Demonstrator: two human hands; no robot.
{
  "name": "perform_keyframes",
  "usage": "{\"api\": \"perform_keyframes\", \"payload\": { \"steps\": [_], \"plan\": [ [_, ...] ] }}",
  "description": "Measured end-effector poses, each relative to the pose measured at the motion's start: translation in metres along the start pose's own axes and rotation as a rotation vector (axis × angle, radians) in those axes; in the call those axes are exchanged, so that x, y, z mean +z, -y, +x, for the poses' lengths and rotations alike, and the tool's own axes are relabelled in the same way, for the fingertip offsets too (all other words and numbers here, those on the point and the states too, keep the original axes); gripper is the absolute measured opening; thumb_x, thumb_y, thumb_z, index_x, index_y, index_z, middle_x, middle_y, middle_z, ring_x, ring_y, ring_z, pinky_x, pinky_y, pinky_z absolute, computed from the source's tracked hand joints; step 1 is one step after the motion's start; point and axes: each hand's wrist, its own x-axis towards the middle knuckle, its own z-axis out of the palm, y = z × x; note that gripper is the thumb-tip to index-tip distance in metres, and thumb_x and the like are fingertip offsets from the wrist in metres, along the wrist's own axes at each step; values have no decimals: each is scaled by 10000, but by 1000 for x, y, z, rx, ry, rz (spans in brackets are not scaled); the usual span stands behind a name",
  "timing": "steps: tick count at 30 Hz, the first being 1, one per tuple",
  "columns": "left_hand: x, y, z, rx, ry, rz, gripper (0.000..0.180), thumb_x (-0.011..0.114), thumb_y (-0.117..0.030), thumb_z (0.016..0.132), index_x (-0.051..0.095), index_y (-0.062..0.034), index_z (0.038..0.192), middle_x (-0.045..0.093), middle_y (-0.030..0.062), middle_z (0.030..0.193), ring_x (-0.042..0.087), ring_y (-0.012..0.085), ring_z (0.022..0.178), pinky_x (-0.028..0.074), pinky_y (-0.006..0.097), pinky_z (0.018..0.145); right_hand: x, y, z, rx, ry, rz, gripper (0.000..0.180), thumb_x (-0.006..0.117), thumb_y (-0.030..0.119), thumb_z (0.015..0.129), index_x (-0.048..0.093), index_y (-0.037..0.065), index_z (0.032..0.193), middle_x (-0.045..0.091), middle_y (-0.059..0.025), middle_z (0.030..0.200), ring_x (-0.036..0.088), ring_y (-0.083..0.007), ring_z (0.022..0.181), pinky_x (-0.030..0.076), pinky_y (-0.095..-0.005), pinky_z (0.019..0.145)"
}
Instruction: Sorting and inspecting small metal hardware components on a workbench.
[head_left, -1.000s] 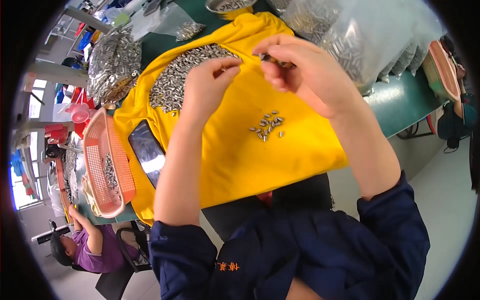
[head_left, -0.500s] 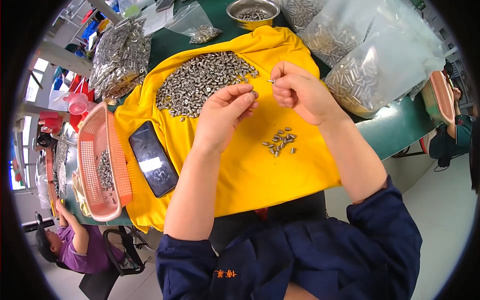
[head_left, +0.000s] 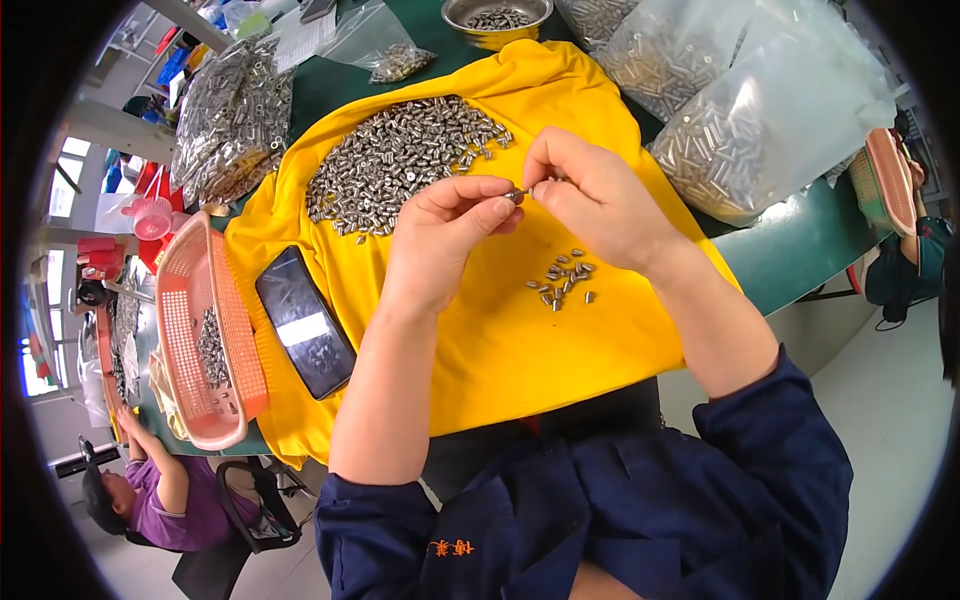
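Between thumb and fingertips, my left hand (head_left: 445, 230) pinches a small metal cylinder (head_left: 514, 196). My right hand (head_left: 595, 200) is closed in a pinch on a thin metal pin (head_left: 529, 190), its tip at the cylinder's end; whether it is inside, I cannot tell. Both hands hover over a yellow cloth (head_left: 490, 350) spread on the table. Behind my left hand lies a large pile of small metal cylinders (head_left: 385, 165). Several more cylinders (head_left: 557, 290) lie loosely scattered below my right hand.
Left on the cloth is a dark phone (head_left: 303, 322), beside a pink basket (head_left: 178, 345) holding metal parts. A metal bowl (head_left: 512, 38) stands at the back. Clear bags of parts (head_left: 715, 160) crowd the right, another bag (head_left: 235, 120) the left. A person in purple (head_left: 185, 495) sits far left.
My right hand has moved left, bringing the pin up to the cylinder in my left hand. Before, a gap separated the two parts. The view has shifted slightly.
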Motion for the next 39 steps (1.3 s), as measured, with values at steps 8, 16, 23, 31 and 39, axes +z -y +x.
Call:
{"api": "perform_keyframes", "payload": {
  "steps": [8, 16, 23, 31, 39],
  "plan": [
    [-2, 0, -1, 24, 17, 36, 143, 580, 10, 761, 588, 18, 903, 613, 75, 810, 590, 136, 731, 482, 241, 701, 4, 1, 0, -74, -54, -173, 81, 453, 82, 712, 451, 7, 743, 502, -133, 600, 500, -256, 544, 394, -325, 512],
    [5, -6, -3, 133, -11, 322, 104, 593, 29, 736, 611, 18, 838, 618, 50, 794, 588, 98, 738, 466, 196, 674, 8, 3, -4, -205, -86, -399, 60, 453, 63, 700, 439, 19, 738, 507, -156, 601, 502, -338, 563, 386, -387, 502],
    [2, -6, -1, 142, -67, 488, 96, 598, 8, 739, 609, 20, 834, 615, 38, 768, 576, 82, 702, 459, 188, 653, 9, -2, -1, -165, -88, -332, 70, 467, 51, 701, 432, 14, 749, 498, -154, 603, 494, -333, 553, 384, -383, 505],
    [-3, -4, 5, 160, -135, 461, 109, 550, -16, 792, 589, 25, 885, 611, 46, 782, 587, 99, 715, 461, 191, 666, 3, 1, -1, -109, -94, -185, 95, 481, 66, 710, 443, 8, 776, 495, -122, 614, 491, -235, 539, 390, -308, 512],
    [-11, 5, 4, -17, -28, -188, 166, 553, -74, 815, 557, -29, 975, 593, 41, 843, 573, 129, 749, 472, 242, 679, 5, 3, -1, -83, -95, -111, 92, 472, 70, 712, 440, 10, 775, 480, -97, 620, 465, -192, 547, 384, -288, 518]
  ]
}}
